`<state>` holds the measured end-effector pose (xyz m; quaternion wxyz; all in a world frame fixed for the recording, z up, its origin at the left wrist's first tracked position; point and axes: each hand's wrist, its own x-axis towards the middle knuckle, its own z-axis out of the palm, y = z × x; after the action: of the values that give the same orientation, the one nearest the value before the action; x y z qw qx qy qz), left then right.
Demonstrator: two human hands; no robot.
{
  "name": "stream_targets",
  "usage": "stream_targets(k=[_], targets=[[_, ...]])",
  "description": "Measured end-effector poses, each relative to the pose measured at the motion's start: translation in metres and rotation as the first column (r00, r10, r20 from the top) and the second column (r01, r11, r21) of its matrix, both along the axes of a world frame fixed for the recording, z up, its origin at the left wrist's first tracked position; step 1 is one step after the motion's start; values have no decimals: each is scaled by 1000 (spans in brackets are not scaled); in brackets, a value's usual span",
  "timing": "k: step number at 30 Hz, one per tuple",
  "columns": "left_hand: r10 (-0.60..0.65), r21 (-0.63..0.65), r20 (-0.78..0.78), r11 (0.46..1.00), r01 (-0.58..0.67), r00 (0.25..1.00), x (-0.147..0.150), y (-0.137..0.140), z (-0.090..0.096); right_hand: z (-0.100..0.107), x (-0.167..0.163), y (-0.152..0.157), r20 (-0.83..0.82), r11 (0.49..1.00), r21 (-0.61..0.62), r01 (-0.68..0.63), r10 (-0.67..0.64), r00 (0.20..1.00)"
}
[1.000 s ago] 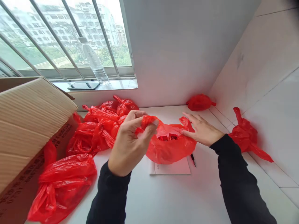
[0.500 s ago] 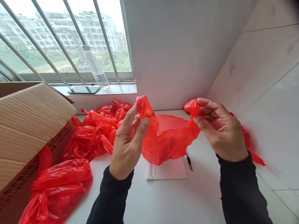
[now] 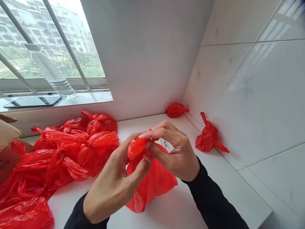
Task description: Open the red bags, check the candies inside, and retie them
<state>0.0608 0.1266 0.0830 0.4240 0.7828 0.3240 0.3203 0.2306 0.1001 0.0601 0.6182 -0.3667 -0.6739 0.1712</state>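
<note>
A thin red plastic bag (image 3: 152, 184) hangs between my hands over the white table. My left hand (image 3: 119, 173) is closed on the bag's gathered top, thumb and fingers pinching it. From the right, my right hand (image 3: 173, 148) pinches the same bunched handles, its fingertips meeting those of the left. The fingers partly hide how the handles cross. What the bag holds, I cannot make out.
A pile of tied red plastic bags (image 3: 78, 143) lies on the left beside a cardboard box (image 3: 8, 133). Two more tied bags sit at right: one small bag (image 3: 176, 110) at the back, another bag (image 3: 207, 136) by the tiled wall. A water bottle (image 3: 53, 74) and a phone (image 3: 33, 101) rest on the sill.
My hands have come together from holding the two handles apart, bringing the handles together. The view has turned right, revealing the two bags by the wall.
</note>
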Motion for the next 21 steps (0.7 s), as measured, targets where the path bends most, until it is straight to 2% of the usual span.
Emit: stream_targets(k=[3,6,8,11,15,18,21], targets=[[14,-1,-33,1000,-14,999,-1,1,-3,2,0,-1,-58,999,-25,34,-35,998],[17,18,-69,1000,-16,997,1,2,-7,4,1,-4,-40,999,-33,24,-26,999],[46,-36,-66,998,-48,997,2,2,-8,4,3,-5,-6,999,-37,33,-34,999],[83,-157,-64,983,-92,994,2,2,-6,3,6,-4,43,991,-120,61,-56,997],[68,-267,22,962,-60,997,6,0,-4,-4,8,2,64,965,-258,-42,61,996],[86,-304,125,952,-45,988,8,0,-5,-7,7,4,29,963,-267,-43,53,998],[86,-335,124,941,-40,989,6,2,-5,-8,5,5,-29,954,-280,-111,107,994]])
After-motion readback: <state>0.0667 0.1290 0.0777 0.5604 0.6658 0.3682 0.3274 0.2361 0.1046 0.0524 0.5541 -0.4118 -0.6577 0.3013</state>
